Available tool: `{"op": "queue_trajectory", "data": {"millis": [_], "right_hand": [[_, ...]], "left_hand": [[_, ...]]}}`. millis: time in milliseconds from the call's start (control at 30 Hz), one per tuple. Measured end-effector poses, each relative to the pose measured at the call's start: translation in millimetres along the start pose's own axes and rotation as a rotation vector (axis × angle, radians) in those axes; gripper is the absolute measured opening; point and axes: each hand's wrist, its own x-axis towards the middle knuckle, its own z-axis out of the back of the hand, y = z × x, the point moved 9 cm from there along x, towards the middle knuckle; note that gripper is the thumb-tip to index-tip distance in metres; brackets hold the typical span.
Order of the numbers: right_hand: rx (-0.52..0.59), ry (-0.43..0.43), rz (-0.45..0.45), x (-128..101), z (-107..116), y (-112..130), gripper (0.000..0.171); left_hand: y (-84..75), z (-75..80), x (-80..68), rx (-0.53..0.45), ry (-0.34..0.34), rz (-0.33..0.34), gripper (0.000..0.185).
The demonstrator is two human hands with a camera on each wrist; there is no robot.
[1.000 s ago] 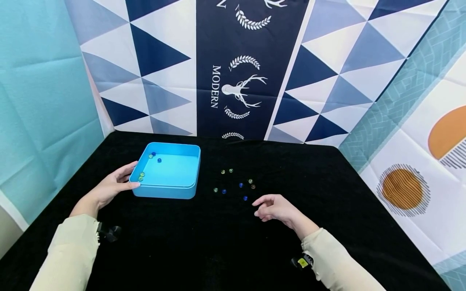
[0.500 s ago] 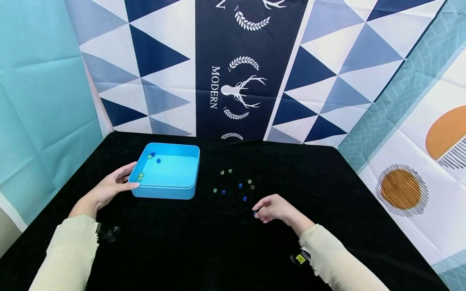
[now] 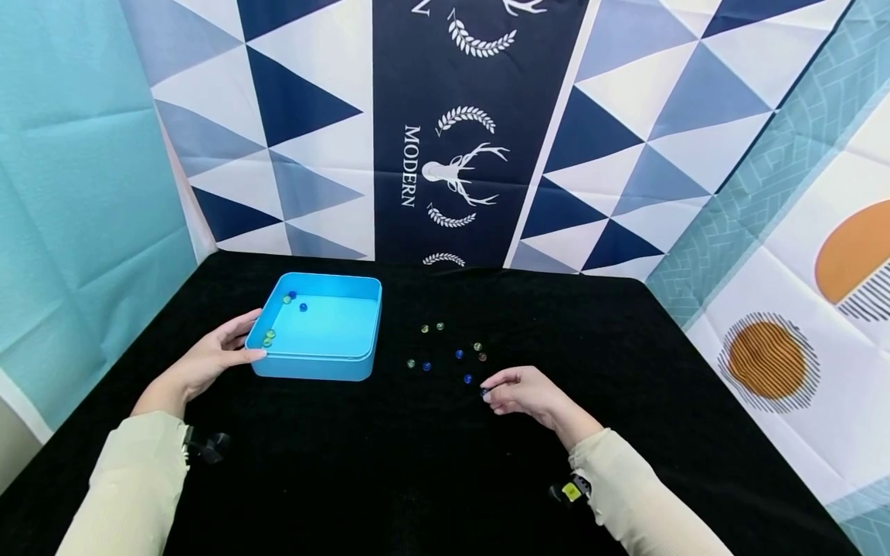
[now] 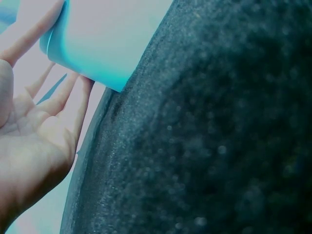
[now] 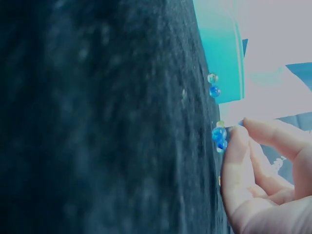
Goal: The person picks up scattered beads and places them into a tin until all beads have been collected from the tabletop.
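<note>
A light blue square tray (image 3: 327, 366) stands on the black cloth with several marbles (image 3: 270, 335) inside, near its left wall. My left hand (image 3: 229, 347) rests against the tray's near left corner, thumb along the front wall, fingers straight on the left side; the left wrist view shows the fingers (image 4: 73, 97) touching the tray (image 4: 97, 44). Several loose marbles (image 3: 460, 354) lie to the right of the tray. My right hand (image 3: 488, 388) pinches a blue marble (image 3: 484, 392) at its fingertips, just above the cloth. In the right wrist view the blue marble (image 5: 219, 135) sits against a fingertip (image 5: 236, 146).
Patterned fabric panels (image 3: 445, 139) wall the table at the back and on both sides. The cloth's right edge (image 3: 702, 363) runs diagonally toward me. Wrist camera mounts show at both sleeves (image 3: 208, 446) (image 3: 570, 492). A blue marble (image 3: 468, 378) lies just left of my right fingertips.
My right hand dropped to the cloth, closed its fingertips on a blue marble, then drew slightly up and toward the other marbles. The left hand and tray stayed put.
</note>
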Motion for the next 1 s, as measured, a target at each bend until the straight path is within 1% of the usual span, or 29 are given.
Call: {"op": "queue_trajectory", "data": {"millis": [200,400,567,1000], "right_hand": [[0.126,-0.085,0.011,6,0,4,0.030],[0.199,-0.120,0.040,11,-6,9,0.032],[0.237,-0.134,0.062,15,-13,14,0.030],[0.296,-0.136,0.072,27,-34,26,0.025]], "left_hand": [[-0.2,-0.4,0.7,0.000,0.001,-0.001,0.085],[-0.6,-1.0,0.5,0.008,0.002,0.002,0.085],[0.2,-1.4,0.3,0.007,0.000,0.008,0.086],[3.1,-0.1,1.1,0.001,-0.006,0.015,0.086]]}}
